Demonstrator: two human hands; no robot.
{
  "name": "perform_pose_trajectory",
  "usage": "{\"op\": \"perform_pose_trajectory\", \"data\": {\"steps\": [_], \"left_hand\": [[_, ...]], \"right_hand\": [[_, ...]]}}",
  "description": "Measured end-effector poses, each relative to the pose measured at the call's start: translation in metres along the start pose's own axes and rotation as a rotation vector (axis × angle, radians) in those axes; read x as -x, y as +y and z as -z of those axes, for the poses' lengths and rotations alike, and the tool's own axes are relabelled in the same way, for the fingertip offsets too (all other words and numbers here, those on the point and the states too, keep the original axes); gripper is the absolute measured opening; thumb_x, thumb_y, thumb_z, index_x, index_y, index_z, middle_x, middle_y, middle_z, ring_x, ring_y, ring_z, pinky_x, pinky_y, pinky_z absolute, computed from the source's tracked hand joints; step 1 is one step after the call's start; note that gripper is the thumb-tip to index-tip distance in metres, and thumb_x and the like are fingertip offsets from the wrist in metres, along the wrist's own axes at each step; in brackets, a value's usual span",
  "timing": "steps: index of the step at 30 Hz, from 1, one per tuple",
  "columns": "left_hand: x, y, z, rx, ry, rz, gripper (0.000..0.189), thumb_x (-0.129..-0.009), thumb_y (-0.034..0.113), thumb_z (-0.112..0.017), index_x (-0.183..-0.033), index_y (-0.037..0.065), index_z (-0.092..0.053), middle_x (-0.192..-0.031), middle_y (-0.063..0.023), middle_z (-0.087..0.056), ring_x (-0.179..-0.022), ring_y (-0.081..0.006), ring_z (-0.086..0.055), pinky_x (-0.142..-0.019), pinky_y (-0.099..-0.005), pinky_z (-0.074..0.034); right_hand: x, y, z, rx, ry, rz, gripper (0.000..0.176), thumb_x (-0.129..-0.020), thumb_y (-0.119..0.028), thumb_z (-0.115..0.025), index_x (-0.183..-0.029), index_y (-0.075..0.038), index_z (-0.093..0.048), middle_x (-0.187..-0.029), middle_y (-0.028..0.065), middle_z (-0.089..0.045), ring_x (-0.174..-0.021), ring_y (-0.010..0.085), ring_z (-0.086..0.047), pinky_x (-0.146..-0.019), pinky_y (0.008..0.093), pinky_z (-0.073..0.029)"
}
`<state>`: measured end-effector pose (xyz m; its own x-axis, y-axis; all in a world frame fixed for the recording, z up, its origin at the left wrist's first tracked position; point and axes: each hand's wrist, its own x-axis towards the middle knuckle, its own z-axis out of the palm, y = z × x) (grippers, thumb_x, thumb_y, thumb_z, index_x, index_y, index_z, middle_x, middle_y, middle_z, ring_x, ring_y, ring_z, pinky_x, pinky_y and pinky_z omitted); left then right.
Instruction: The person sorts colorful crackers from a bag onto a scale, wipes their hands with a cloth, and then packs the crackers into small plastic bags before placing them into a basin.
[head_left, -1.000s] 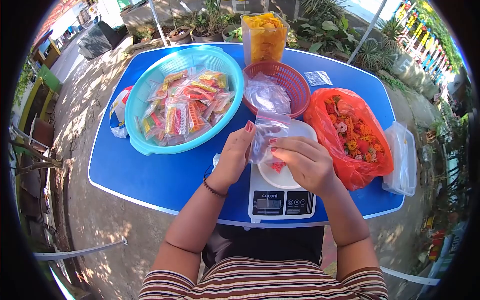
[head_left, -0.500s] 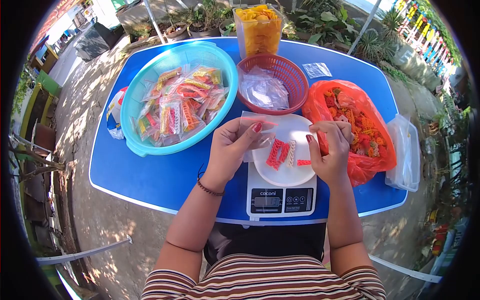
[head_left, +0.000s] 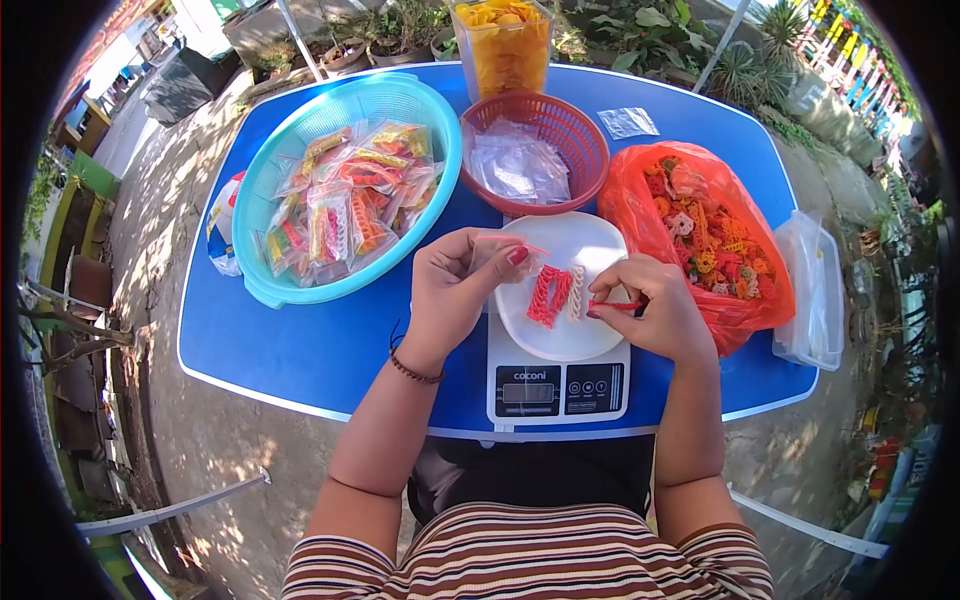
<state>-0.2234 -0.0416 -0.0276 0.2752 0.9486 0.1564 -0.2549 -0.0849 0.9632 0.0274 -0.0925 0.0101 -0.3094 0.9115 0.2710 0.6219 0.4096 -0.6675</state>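
My left hand pinches a small clear zip bag with a red strip along its top, over the left rim of a white plate. Two red ladder-shaped snack pieces and a pale one show at the plate's middle, partly behind the bag. At the right side of the plate, my right hand has thumb and fingers closed on a thin red snack piece. Under the plate is a white digital kitchen scale; its display is too dim to read.
A turquoise basket of filled snack bags stands left. Behind the plate sits a red basket of clear bags, with a tub of yellow chips beyond. An orange plastic bag of snacks and a clear container are at right.
My right hand has come down to the plate's right side and taken hold of the red piece lying there. My left hand still holds the bag. The view has shifted slightly.
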Motion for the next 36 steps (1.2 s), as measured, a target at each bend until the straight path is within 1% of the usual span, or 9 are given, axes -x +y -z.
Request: {"op": "perform_pose_trajectory", "data": {"steps": [6,9,12,13,16,21,22,26,36], "left_hand": [[0.001,0.007,-0.008,0.228,-0.004,0.01,0.019,-0.096,0.01,-0.069,-0.108,-0.004,-0.069,-0.096,-0.014,-0.075,-0.085,-0.0153,-0.072,-0.081,-0.0286,-0.057],[0.004,0.005,-0.006,0.003,-0.04,-0.075,0.018,-0.094,0.009,-0.071,-0.108,-0.002,-0.07,-0.093,-0.0109,-0.076,-0.08,-0.0124,-0.071,-0.074,-0.0248,-0.056],[0.008,0.016,-0.007,-0.582,-0.108,-0.427,0.022,-0.088,0.006,-0.075,-0.109,0.001,-0.072,-0.089,-0.008,-0.076,-0.075,-0.0109,-0.071,-0.067,-0.0223,-0.053],[0.004,0.007,-0.006,-0.686,-0.091,-0.641,0.023,-0.082,0.005,-0.08,-0.104,0.004,-0.074,-0.084,-0.005,-0.076,-0.069,-0.012,-0.07,-0.061,-0.0225,-0.051],[0.002,0.007,-0.005,-0.814,-0.17,-0.844,0.029,-0.08,0.008,-0.083,-0.106,0.003,-0.071,-0.094,-0.0097,-0.076,-0.077,-0.0177,-0.072,-0.064,-0.0259,-0.053],[0.009,0.01,-0.016,-0.958,0.294,-1.028,0.046,-0.077,0.024,-0.085,-0.113,0.006,-0.063,-0.105,-0.0113,-0.072,-0.088,-0.025,-0.068,-0.074,-0.0339,-0.051],[0.013,0.007,-0.014,-1.006,0.382,-1.034,0.05,-0.076,0.028,-0.086,-0.115,0.007,-0.062,-0.106,-0.0101,-0.071,-0.089,-0.0261,-0.067,-0.076,-0.0358,-0.05],[0.009,0.011,-0.018,-0.774,-0.066,-0.828,0.041,-0.077,0.026,-0.085,-0.107,0.007,-0.065,-0.098,-0.0098,-0.07,-0.084,-0.0267,-0.065,-0.077,-0.035,-0.047],[0.011,0.001,-0.021,-0.314,-0.027,-0.258,0.01,-0.085,0.006,-0.074,-0.094,0.003,-0.073,-0.089,-0.0072,-0.074,-0.08,-0.0146,-0.068,-0.075,-0.0287,-0.049]], "right_hand": [[-0.005,0.0,-0.017,-0.021,0.282,0.138,0.015,-0.078,-0.002,-0.077,-0.092,-0.002,-0.071,-0.087,0.011,-0.07,-0.079,0.0252,-0.067,-0.069,0.0351,-0.052],[-0.006,-0.002,-0.029,-0.097,0.422,0.19,0.017,-0.08,-0.001,-0.074,-0.096,-0.002,-0.072,-0.089,0.011,-0.07,-0.08,0.0267,-0.066,-0.071,0.0367,-0.051],[-0.01,-0.012,-0.031,-0.01,0.459,0.307,0.02,-0.079,0.0,-0.073,-0.1,-0.003,-0.072,-0.09,0.01,-0.07,-0.08,0.0274,-0.064,-0.073,0.0368,-0.05],[-0.011,-0.019,-0.031,0.031,0.439,0.34,0.021,-0.079,0.0,-0.073,-0.1,-0.003,-0.072,-0.09,0.0095,-0.07,-0.08,0.0273,-0.063,-0.074,0.0366,-0.05],[-0.011,-0.014,-0.038,0.11,0.446,0.407,0.019,-0.076,0.0,-0.074,-0.094,-0.004,-0.071,-0.088,0.0084,-0.069,-0.074,0.0255,-0.06,-0.072,0.0357,-0.048],[0.0,-0.013,-0.043,0.049,0.745,0.16,0.019,-0.072,0.0,-0.077,-0.09,-0.004,-0.07,-0.086,0.0072,-0.068,-0.07,0.0236,-0.059,-0.069,0.0355,-0.047],[0.0,-0.011,-0.043,0.126,0.761,0.215,0.02,-0.071,-0.001,-0.078,-0.089,-0.005,-0.071,-0.086,0.006,-0.068,-0.07,0.0228,-0.058,-0.069,0.0352,-0.046],[-0.005,-0.014,-0.044,0.371,0.707,0.396,0.02,-0.071,-0.007,-0.081,-0.088,-0.01,-0.071,-0.085,0.0009,-0.067,-0.074,0.0197,-0.058,-0.072,0.0344,-0.042],[-0.007,-0.022,-0.056,0.356,0.597,0.404,0.021,-0.073,-0.021,-0.083,-0.089,-0.016,-0.07,-0.088,-0.0033,-0.067,-0.083,0.0183,-0.058,-0.079,0.0352,-0.038]]}}
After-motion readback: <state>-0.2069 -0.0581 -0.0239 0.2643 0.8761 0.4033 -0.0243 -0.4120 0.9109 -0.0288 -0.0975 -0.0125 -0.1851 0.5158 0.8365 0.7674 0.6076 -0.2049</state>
